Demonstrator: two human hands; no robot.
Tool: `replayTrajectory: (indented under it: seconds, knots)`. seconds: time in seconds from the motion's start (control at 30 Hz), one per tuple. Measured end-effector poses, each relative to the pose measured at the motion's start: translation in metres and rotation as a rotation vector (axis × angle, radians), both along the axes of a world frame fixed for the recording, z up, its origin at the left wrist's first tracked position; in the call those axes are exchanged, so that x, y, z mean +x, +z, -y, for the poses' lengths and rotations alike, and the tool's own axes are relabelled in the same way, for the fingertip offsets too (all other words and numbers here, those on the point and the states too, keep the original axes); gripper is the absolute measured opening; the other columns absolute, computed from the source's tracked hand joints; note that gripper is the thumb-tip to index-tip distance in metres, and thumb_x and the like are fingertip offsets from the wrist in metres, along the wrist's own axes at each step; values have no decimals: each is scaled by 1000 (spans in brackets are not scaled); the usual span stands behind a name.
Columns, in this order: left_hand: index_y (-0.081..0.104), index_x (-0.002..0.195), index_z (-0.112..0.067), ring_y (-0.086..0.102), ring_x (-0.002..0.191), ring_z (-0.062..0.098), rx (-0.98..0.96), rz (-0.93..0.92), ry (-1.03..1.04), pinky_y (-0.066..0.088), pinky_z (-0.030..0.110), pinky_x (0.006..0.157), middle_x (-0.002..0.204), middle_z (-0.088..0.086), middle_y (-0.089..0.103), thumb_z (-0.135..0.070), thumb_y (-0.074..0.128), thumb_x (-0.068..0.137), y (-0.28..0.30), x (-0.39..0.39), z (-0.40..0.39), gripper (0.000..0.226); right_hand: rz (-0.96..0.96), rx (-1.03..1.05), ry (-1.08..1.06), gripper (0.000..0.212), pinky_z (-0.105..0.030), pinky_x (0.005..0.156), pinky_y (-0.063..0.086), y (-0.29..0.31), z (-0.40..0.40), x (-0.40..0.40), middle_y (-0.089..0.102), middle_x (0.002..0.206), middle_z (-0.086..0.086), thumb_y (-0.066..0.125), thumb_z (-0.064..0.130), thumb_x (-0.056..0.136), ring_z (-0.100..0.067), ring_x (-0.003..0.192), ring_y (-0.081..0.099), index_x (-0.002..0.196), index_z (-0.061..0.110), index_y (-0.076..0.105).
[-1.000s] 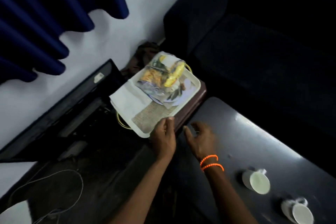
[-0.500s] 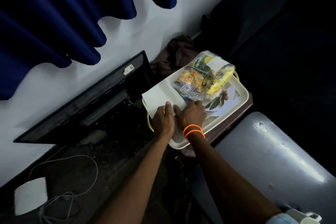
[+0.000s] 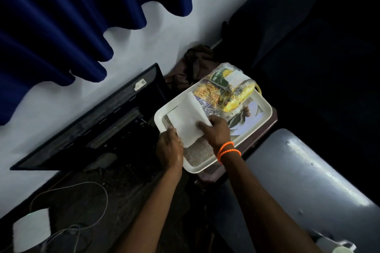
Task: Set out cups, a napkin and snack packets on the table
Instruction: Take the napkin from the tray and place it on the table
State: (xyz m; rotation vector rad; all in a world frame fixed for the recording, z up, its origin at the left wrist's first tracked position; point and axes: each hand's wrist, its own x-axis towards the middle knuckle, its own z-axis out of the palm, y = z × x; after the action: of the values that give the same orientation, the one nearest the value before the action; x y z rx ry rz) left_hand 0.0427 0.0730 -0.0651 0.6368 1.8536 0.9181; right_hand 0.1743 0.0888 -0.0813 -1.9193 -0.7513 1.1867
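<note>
A cup is cut off at the lower right corner. Centre frame, the white napkin runs from upper left to lower right over the tray, its far end curled up. The left hand grips its near edge and the right hand pinches its right side. Snack packets lie beyond them on the tray.

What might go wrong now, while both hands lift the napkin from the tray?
1. The napkin lies against the snack packets; pulling it may drag them.
2. The tray overhangs its small stand, so a push by the left hand or right hand might tip it.
</note>
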Motion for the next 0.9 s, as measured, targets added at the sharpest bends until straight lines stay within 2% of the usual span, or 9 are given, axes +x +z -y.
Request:
replayTrajectory:
  seconds: [0.07, 0.17, 0.3, 0.4, 0.5, 0.6, 0.67, 0.77, 0.9]
  knots:
    - [67, 121, -7, 71, 88, 26, -53, 87, 91, 57, 37, 75, 108, 20, 74, -43, 50, 104, 3, 3, 11, 43, -199, 13, -107, 16, -44, 64, 59, 8, 23, 16, 71, 82, -20, 78, 16, 80, -34, 72, 67, 75, 8, 65]
    - [60, 138, -19, 69, 101, 20, -158, 357, 138, 55, 35, 70, 120, 9, 71, -57, 49, 101, 12, 19, 31, 55, -531, 36, -233, 22, -52, 78, 60, 18, 65, 38, 75, 101, -27, 76, 7, 84, -34, 84, 71, 98, -7, 68]
    - [70, 129, -26, 72, 112, 34, -230, 631, -63, 59, 52, 93, 128, 10, 74, -73, 46, 94, 20, 45, 63, 64, -801, 90, -329, 22, -39, 76, 63, 30, 125, 71, 75, 113, -20, 74, 5, 86, -30, 97, 74, 107, -3, 71]
    - [67, 136, -26, 67, 126, 30, -222, 833, -316, 52, 50, 105, 137, 8, 69, -69, 45, 97, 24, 64, 81, 62, -782, 64, -359, 33, -42, 82, 63, 35, 169, 96, 72, 118, -24, 76, 6, 85, -36, 107, 72, 111, -10, 63]
    - [66, 135, -15, 71, 120, 30, -299, 756, -531, 55, 48, 102, 130, 11, 73, -38, 68, 96, 28, 95, 101, 45, -716, 39, -398, 35, -49, 93, 59, 43, 210, 119, 71, 121, -25, 71, 2, 88, -40, 114, 68, 116, -14, 59]
    - [69, 121, -6, 78, 100, 30, -338, 540, -644, 63, 41, 79, 112, 14, 79, -11, 75, 89, 26, 124, 125, 32, -706, 32, -439, 32, -52, 101, 54, 53, 255, 145, 71, 122, -24, 62, -8, 91, -41, 117, 66, 123, -9, 60]
    - [69, 118, -5, 78, 98, 29, -331, 460, -742, 63, 42, 80, 111, 14, 79, -7, 75, 89, 27, 143, 141, 29, -733, 52, -457, 38, -47, 97, 57, 57, 288, 165, 71, 122, -22, 53, -16, 91, -40, 116, 67, 125, -4, 62]
    - [69, 116, -1, 77, 100, 32, -331, 410, -866, 62, 50, 91, 111, 16, 79, -5, 74, 90, 29, 173, 171, 26, -735, 88, -520, 44, -42, 91, 61, 60, 335, 186, 70, 122, -24, 46, -20, 88, -39, 113, 67, 126, -4, 62]
    - [69, 117, -4, 77, 103, 33, -368, 389, -1010, 60, 54, 95, 111, 14, 79, -7, 73, 92, 37, 219, 226, 25, -490, 76, -674, 22, -39, 75, 64, 57, 391, 205, 76, 106, -22, 66, -1, 89, -32, 92, 75, 111, 1, 71]
